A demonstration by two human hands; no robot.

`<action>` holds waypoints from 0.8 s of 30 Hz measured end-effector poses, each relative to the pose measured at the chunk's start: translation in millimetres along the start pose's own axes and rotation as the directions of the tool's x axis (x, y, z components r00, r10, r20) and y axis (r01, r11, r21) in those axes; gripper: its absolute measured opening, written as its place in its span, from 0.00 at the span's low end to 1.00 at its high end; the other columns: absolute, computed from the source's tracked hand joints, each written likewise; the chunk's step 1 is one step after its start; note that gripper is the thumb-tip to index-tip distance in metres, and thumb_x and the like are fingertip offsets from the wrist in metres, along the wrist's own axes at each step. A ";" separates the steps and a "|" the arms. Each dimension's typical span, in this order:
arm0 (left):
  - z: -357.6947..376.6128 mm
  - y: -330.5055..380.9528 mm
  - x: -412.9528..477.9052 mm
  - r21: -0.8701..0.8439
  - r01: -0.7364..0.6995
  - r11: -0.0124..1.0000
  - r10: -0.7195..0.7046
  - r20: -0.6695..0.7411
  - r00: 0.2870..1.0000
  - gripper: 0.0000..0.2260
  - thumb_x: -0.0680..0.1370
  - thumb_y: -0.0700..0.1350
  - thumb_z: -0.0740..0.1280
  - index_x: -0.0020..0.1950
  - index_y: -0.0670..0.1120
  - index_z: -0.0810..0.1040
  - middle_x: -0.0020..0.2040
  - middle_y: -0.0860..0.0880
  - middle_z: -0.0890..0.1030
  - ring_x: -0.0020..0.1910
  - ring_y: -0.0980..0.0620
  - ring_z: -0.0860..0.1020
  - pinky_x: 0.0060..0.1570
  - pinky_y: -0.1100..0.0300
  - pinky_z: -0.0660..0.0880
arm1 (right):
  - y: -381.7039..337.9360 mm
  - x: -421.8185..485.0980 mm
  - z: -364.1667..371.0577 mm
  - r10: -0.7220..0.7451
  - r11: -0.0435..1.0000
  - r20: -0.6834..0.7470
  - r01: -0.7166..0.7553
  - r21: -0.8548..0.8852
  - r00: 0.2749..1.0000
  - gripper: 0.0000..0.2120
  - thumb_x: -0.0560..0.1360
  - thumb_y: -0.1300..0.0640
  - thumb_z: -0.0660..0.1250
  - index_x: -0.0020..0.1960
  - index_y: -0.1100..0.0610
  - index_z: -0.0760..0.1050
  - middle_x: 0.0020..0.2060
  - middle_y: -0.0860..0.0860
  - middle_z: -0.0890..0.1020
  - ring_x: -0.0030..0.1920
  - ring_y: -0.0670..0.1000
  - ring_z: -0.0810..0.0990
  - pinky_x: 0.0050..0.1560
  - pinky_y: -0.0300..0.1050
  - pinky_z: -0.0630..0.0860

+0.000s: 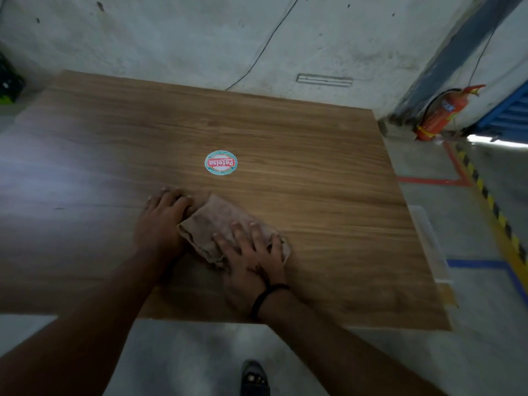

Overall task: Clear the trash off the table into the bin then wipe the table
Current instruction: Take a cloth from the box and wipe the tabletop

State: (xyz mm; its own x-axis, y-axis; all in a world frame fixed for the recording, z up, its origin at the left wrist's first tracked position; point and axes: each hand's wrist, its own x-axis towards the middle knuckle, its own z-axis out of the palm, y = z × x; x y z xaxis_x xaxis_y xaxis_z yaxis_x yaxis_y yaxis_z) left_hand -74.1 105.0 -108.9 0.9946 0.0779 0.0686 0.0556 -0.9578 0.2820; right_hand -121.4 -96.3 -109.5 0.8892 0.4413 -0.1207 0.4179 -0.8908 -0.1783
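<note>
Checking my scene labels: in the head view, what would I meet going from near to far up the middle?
Dark shoe → crumpled brown cloth on the wooden table → round red-and-teal sticker → grey metal strip on the concrete wall.

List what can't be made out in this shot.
1. Head view: contents of the clear bin, hidden behind the table edge.
2. Head view: part of the cloth, covered by the right hand.
3. Head view: fire extinguisher label, blurred.
4. Head view: dark object, cut off by left edge.
</note>
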 end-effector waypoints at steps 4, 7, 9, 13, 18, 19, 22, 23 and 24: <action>3.4 3.1 1.3 0.012 -0.003 1.000 0.004 -0.074 0.997 0.19 0.78 0.54 0.54 0.58 0.46 0.79 0.62 0.42 0.77 0.64 0.37 0.72 0.63 0.44 0.70 | 62.8 26.7 -16.9 0.199 0.979 0.004 -0.199 -0.047 0.980 0.29 0.74 0.39 0.43 0.75 0.36 0.50 0.78 0.46 0.54 0.77 0.58 0.51 0.71 0.69 0.50; 3.8 0.5 1.4 -0.012 0.002 1.000 -0.003 -0.082 0.997 0.16 0.79 0.50 0.57 0.57 0.46 0.80 0.62 0.42 0.77 0.63 0.37 0.72 0.62 0.44 0.71 | 92.6 50.6 -31.4 0.453 0.891 0.051 -0.452 -0.038 0.890 0.26 0.77 0.39 0.47 0.75 0.36 0.48 0.78 0.44 0.50 0.77 0.57 0.48 0.70 0.69 0.49; 4.0 0.6 2.7 -0.032 0.027 0.999 -0.030 -0.101 0.994 0.12 0.79 0.47 0.61 0.58 0.46 0.80 0.62 0.43 0.77 0.62 0.37 0.73 0.61 0.45 0.71 | 77.5 55.7 -33.9 0.493 0.870 0.046 -0.493 -0.014 0.869 0.26 0.77 0.40 0.49 0.74 0.36 0.49 0.78 0.44 0.49 0.77 0.57 0.47 0.70 0.70 0.48; -7.5 -10.3 6.6 -0.323 0.063 0.944 -0.081 -0.043 0.996 0.12 0.79 0.47 0.61 0.57 0.44 0.81 0.62 0.44 0.78 0.60 0.38 0.75 0.57 0.50 0.71 | -12.6 25.0 -11.1 0.345 0.938 -0.002 -0.345 0.035 0.938 0.26 0.77 0.41 0.50 0.75 0.38 0.51 0.78 0.48 0.51 0.77 0.60 0.48 0.69 0.72 0.44; -50.5 -59.5 -35.1 -0.199 -0.048 0.979 0.009 -0.189 0.982 0.12 0.77 0.45 0.66 0.57 0.42 0.81 0.61 0.39 0.78 0.55 0.35 0.78 0.56 0.43 0.74 | -53.0 -33.7 10.9 0.141 0.990 -0.025 -0.141 0.018 0.990 0.29 0.74 0.41 0.54 0.74 0.36 0.53 0.78 0.48 0.56 0.77 0.59 0.51 0.70 0.72 0.46; -59.3 -72.5 -49.8 -0.124 -0.077 0.989 0.049 -0.209 0.977 0.13 0.76 0.47 0.65 0.58 0.43 0.81 0.62 0.39 0.78 0.56 0.35 0.77 0.57 0.41 0.72 | -38.4 -37.2 11.9 0.168 0.986 -0.009 -0.168 0.006 0.986 0.29 0.74 0.39 0.51 0.74 0.36 0.52 0.78 0.47 0.57 0.77 0.58 0.52 0.70 0.71 0.48; -56.9 -139.4 -92.2 0.087 -0.059 0.994 0.069 -0.120 0.990 0.17 0.76 0.54 0.60 0.62 0.53 0.77 0.64 0.40 0.75 0.62 0.35 0.73 0.60 0.40 0.69 | 25.3 -42.3 3.8 0.410 0.912 0.005 -0.410 -0.027 0.912 0.30 0.73 0.37 0.42 0.75 0.35 0.47 0.78 0.46 0.54 0.78 0.56 0.50 0.71 0.69 0.51; -54.8 -161.4 -102.8 0.103 -0.025 0.994 0.033 -0.083 0.996 0.16 0.78 0.57 0.57 0.64 0.59 0.75 0.65 0.41 0.74 0.63 0.35 0.72 0.59 0.40 0.70 | 41.0 -44.7 -2.6 0.508 0.862 0.026 -0.507 -0.020 0.861 0.28 0.75 0.38 0.43 0.75 0.36 0.46 0.79 0.45 0.51 0.78 0.57 0.49 0.72 0.69 0.50; -54.1 -178.0 -111.9 0.114 0.013 0.993 -0.006 -0.064 0.998 0.17 0.78 0.59 0.54 0.64 0.61 0.74 0.66 0.42 0.74 0.63 0.35 0.72 0.58 0.39 0.72 | 49.2 -47.2 -7.1 0.586 0.810 0.039 -0.586 -0.009 0.809 0.27 0.76 0.39 0.45 0.75 0.36 0.47 0.79 0.45 0.50 0.78 0.57 0.48 0.71 0.69 0.50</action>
State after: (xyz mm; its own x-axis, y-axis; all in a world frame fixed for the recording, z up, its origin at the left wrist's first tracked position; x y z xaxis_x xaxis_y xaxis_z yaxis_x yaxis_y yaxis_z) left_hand -200.1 281.7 -115.0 0.9866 0.1012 0.1281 0.0784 -0.9820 0.1721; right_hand -141.5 -161.7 -105.6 0.9573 -0.1610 -0.2401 -0.1813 -0.9813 -0.0650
